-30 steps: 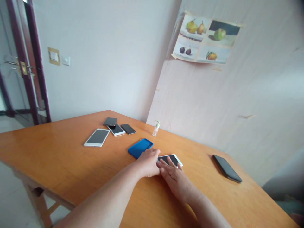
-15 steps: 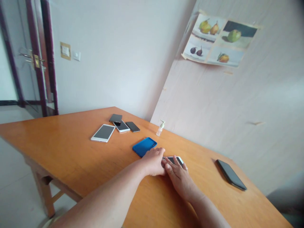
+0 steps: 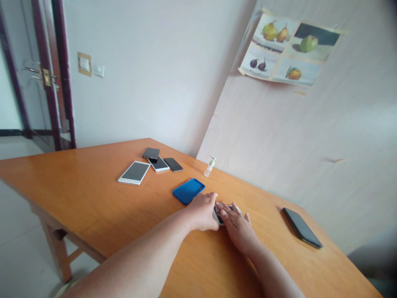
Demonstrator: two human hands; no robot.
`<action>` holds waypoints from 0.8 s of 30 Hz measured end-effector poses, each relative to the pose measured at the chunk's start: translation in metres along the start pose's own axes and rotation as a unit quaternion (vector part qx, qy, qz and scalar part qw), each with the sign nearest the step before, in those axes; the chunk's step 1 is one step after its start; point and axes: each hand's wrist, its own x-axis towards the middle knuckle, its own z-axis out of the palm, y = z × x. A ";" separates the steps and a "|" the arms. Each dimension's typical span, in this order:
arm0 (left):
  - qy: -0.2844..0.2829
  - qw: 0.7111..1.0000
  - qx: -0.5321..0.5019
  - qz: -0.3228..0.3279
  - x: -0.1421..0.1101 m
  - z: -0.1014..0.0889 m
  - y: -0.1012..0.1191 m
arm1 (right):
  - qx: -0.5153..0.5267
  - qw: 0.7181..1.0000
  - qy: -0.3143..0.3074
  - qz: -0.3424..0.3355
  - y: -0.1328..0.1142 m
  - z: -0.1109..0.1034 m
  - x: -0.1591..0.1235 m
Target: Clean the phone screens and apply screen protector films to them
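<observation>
A white-framed smartphone (image 3: 220, 220) lies flat on the wooden table, screen up, partly covered by my hands. My left hand (image 3: 204, 212) grips its left end, thumb on the near side and fingers on the far side. Across the dark screen rests my right hand (image 3: 237, 225), fingers stretched out and somewhat apart. Whether anything thin lies under those fingertips, I cannot tell. Just beyond my left hand is a blue phone case (image 3: 188, 191), its hollow side up.
Farther left on the table (image 3: 77, 186) lie a white tablet (image 3: 134, 173), a white phone (image 3: 159, 164) and dark phones (image 3: 173, 164). A small pump bottle (image 3: 210, 167) stands near the wall edge. At the right lies a black wallet-like case (image 3: 301, 227).
My right hand has slid slightly right across the phone's screen, uncovering part of its left side. My left hand keeps its grip, almost unmoved.
</observation>
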 end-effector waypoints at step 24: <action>-0.015 1.000 0.009 0.001 -0.001 -0.004 0.003 | -0.015 0.997 0.016 0.070 0.008 -0.004 -0.001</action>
